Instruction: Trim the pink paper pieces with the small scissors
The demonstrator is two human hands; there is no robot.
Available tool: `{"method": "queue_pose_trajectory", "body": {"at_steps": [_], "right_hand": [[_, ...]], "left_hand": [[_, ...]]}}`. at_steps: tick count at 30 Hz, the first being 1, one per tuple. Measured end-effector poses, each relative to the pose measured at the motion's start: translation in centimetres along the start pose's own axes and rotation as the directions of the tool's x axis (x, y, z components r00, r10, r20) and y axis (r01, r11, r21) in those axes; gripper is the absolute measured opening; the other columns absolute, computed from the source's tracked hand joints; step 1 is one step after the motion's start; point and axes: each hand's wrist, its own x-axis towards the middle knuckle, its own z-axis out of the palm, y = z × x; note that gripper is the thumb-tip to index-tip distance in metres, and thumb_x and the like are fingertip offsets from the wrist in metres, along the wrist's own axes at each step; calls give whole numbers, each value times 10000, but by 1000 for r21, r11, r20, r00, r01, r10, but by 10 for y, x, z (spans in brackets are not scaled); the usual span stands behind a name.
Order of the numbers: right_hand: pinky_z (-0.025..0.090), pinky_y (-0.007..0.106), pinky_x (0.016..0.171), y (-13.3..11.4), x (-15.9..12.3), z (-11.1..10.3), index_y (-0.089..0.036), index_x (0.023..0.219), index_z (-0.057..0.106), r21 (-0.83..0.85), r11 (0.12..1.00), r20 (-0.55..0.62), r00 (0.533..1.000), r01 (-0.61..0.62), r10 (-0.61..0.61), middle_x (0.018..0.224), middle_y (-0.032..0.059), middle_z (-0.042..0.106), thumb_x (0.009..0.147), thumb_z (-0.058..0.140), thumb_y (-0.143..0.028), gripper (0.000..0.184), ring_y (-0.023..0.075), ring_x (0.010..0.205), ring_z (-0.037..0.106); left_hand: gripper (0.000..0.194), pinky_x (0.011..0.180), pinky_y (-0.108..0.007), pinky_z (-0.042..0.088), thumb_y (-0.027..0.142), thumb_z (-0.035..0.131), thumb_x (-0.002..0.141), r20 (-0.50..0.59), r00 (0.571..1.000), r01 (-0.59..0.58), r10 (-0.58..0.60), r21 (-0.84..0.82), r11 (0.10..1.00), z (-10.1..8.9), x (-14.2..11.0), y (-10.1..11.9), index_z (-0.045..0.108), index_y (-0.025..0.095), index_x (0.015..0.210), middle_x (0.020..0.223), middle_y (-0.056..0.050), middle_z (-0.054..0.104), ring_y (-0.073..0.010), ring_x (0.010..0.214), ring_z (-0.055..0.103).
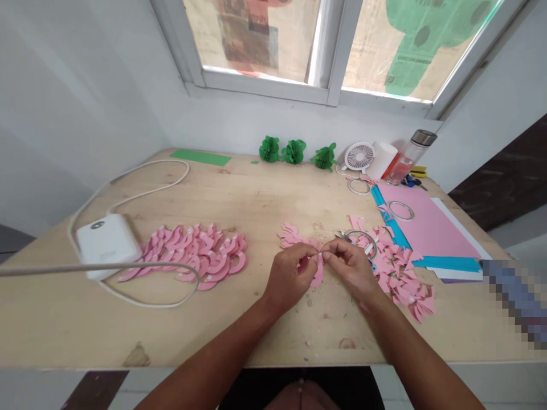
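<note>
My left hand [294, 269] and my right hand [349, 269] meet over the middle of the table, fingertips pinched together. Between them is a pink paper piece [317, 279], its curved lower end hanging below my left fingers; my fingers hide the rest. Just beyond my left hand lies a small group of pink paper pieces [289, 232]. A pale ring [371, 238] rests behind my right hand, partly covered. Pink paper scraps [399, 285] are heaped to the right. On the left, several curved pink paper pieces [209, 250] overlap in a pile.
A white power bank [109, 245] with a looping cable [171, 304] occupies the left. Green paper ornaments [293, 152], a small fan [359, 156] and a glass bottle [412, 156] stand along the back. Pink sheets [431, 228] and a green strip [200, 157] lie flat.
</note>
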Motion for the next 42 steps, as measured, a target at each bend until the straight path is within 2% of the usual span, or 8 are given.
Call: {"method": "queue_pose_trajectory", "body": {"at_steps": [4,8,14,24,31,35,42], "right_hand": [[391,242,554,-2,-1,1,-176,789,607,-73,996,-47,998,41,-45,665,6,569,773,537,-276,123,127,610,493],[392,258,594,-4,-1,0,-187,810,603,-197,966,-120,973,170,-195,713,20,583,781,534,-241,92,135,645,498],[398,283,629,-3,-1,0,-199,760,597,-340,885,-22,939,317,-344,701,28,569,784,512,-185,89,159,700,513],[397,291,633,-3,-1,0,-203,775,599,-394,856,2,932,334,-363,682,28,556,804,505,-190,100,165,688,506],[405,309,652,-2,0,0,-208,821,626,-408,842,35,928,353,-372,703,42,592,823,500,-220,126,175,701,517],[400,305,644,-2,-1,0,-198,802,625,-447,811,40,914,377,-403,699,46,587,832,492,-222,139,174,698,514],[401,303,641,-1,-2,0,-185,776,606,-527,744,46,888,411,-458,695,48,588,839,472,-186,148,173,695,511]], "left_hand": [[132,567,-223,458,132,493,735,-31,1000,3,-4,-44,999,1,2,-2,604,167,672,794,-41,664,-123,650,584],[134,581,-221,483,120,498,726,-48,998,41,-46,-92,995,1,2,-3,605,164,659,852,-56,663,-136,714,609],[131,591,-222,502,131,502,739,-57,997,47,-54,-111,993,1,2,-4,612,165,677,876,-64,658,-149,771,622],[138,609,-222,515,102,495,736,-57,998,-2,-4,-101,995,3,1,-6,614,165,711,939,-73,634,-149,811,616],[148,629,-222,505,105,490,746,-42,999,-31,30,-25,999,1,0,-5,623,170,733,973,-64,620,-129,770,609],[154,666,-243,506,108,490,751,-36,998,-56,57,23,998,1,0,-4,632,169,744,981,-72,625,-134,760,608],[150,622,-238,499,106,482,757,-38,997,-68,70,49,996,3,-1,-6,617,165,728,996,-74,623,-129,729,606]]}}
